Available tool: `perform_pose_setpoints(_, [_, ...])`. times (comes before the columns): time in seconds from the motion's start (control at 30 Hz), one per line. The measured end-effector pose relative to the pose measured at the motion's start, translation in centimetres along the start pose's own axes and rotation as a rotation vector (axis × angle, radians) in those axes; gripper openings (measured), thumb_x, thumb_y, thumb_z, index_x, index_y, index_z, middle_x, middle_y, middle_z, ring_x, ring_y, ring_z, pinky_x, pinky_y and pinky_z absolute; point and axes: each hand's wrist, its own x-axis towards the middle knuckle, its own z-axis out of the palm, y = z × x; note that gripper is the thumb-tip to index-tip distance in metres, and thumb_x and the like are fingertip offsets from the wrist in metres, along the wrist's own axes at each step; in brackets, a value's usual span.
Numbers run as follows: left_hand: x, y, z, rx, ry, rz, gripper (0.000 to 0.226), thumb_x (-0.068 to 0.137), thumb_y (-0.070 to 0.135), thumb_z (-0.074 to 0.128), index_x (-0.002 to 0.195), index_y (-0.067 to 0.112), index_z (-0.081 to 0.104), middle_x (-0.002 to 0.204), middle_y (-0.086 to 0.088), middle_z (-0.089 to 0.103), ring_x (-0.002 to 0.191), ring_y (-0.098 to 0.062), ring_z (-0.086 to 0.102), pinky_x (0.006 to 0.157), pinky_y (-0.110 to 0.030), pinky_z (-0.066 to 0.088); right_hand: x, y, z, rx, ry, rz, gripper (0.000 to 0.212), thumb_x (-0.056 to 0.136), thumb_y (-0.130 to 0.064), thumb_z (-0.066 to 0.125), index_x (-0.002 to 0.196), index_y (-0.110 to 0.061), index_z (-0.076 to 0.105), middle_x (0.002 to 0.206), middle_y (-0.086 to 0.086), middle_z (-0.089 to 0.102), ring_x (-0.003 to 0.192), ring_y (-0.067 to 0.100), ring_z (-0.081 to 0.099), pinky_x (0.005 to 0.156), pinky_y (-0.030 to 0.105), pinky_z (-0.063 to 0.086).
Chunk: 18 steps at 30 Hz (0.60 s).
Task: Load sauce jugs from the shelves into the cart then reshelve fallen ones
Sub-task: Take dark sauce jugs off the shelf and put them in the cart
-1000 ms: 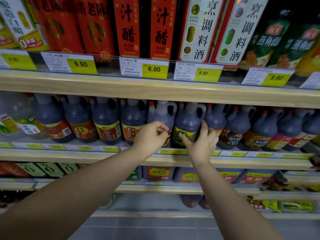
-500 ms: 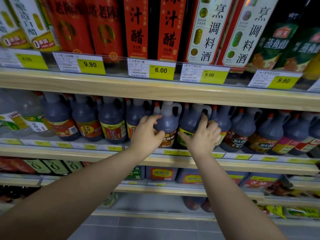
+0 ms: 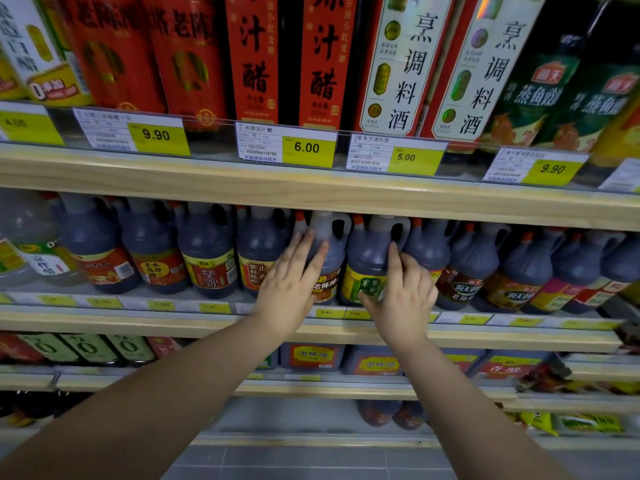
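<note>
Loading is at the picking step: on the middle shelf (image 3: 138, 318) our left hand (image 3: 291, 285) lies straight-fingered on the red-label jug (image 3: 334, 258), our right hand (image 3: 407, 296) half-curled on the green-label jug (image 3: 367, 258), grip uncertain, so next we likely clasp and lift.

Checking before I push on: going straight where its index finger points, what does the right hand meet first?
The right hand would meet the green-labelled jug, at its handle loop; the index fingertip seems to touch it, though depth is unclear.
</note>
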Motion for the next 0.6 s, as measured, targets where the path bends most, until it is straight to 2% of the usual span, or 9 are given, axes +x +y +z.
perform_pose_setpoints(0.07, [0.0, 0.1, 0.3, 0.015, -0.011, -0.006, 0.11, 0.05, 0.025, 0.09, 0.142, 0.01, 0.032, 0.147, -0.018, 0.041, 0.132, -0.032, 0.046, 0.088, -0.033, 0.053, -0.1, 0.0, 0.1, -0.019, -0.004, -0.007, 0.109, 0.049, -0.041, 0.089, 0.14, -0.01, 0.037, 0.124, 0.012, 0.054, 0.11, 0.027, 0.039, 0.084, 0.048, 0.046])
perform_pose_setpoints(0.23, [0.5, 0.0, 0.8, 0.021, -0.021, -0.004, 0.11, 0.05, 0.02, 0.09, 0.143, 0.009, 0.031, 0.147, -0.02, 0.041, 0.131, -0.033, 0.047, 0.098, -0.036, 0.047, 0.6, 0.0, 0.4, 0.006, -0.03, -0.001, 0.108, 0.05, -0.04, 0.089, 0.14, -0.01, 0.037, 0.126, 0.011, 0.056, 0.109, 0.025, 0.039, 0.083, 0.045, 0.045])
perform_pose_setpoints(0.47, [0.8, 0.0, 0.8, 0.035, -0.041, -0.025, 0.11, 0.049, 0.018, 0.09, 0.142, 0.009, 0.032, 0.145, -0.02, 0.043, 0.128, -0.032, 0.05, 0.099, -0.036, 0.045, 0.6, -0.1, 0.5, 0.026, -0.041, 0.009, 0.104, 0.051, -0.038, 0.089, 0.138, -0.007, 0.041, 0.126, 0.012, 0.056, 0.107, 0.026, 0.04, 0.082, 0.044, 0.047])
perform_pose_setpoints(0.6, [0.5, 0.2, 0.0, -0.014, -0.112, -0.053, 0.107, 0.051, 0.028, 0.089, 0.141, 0.009, 0.035, 0.146, -0.019, 0.042, 0.128, -0.032, 0.051, 0.096, -0.036, 0.048, 0.5, -0.6, 0.1, 0.018, -0.104, 0.031, 0.103, 0.052, -0.035, 0.089, 0.138, -0.005, 0.041, 0.126, 0.015, 0.056, 0.108, 0.027, 0.042, 0.083, 0.046, 0.047])
